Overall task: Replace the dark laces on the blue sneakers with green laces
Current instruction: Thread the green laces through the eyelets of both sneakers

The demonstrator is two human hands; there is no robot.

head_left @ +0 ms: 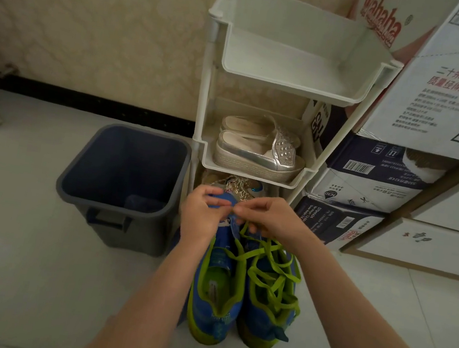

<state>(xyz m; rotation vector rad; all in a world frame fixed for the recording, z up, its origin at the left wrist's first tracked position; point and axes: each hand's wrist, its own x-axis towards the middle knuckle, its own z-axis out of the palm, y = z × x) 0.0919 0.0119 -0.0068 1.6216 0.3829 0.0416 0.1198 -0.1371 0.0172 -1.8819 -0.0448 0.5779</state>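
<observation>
Blue mesh edged in lime green: 2 sneakers stand side by side on the pale tiled floor (30,263), heels nearest the person and toes pointing away, so each long axis runs straight out from the body. The left sneaker (216,285) shows an open throat with no lace crossing the part in view, and no dark lace shows anywhere. On the right sneaker (260,318) a green lace (270,272) lies in loose, slack loops over the tongue.

Both forearms reach past the heels to the toe end. The left hand (201,214) curls its fingers round the front of the left sneaker, steadying it. The right hand (271,217) pinches a strand of the green lace between thumb and fingertips, just beside the left hand — nearly touching.

As I judge it, threading begins at the left sneaker's lowest eyelets, which lie right by the pinch, so the right hand is placed to feed.

Beyond, a dark bin (135,237) stands left of a white rack (294,89) holding silver slippers (257,157) — cardboard boxes (448,96) are stacked to its right.
</observation>
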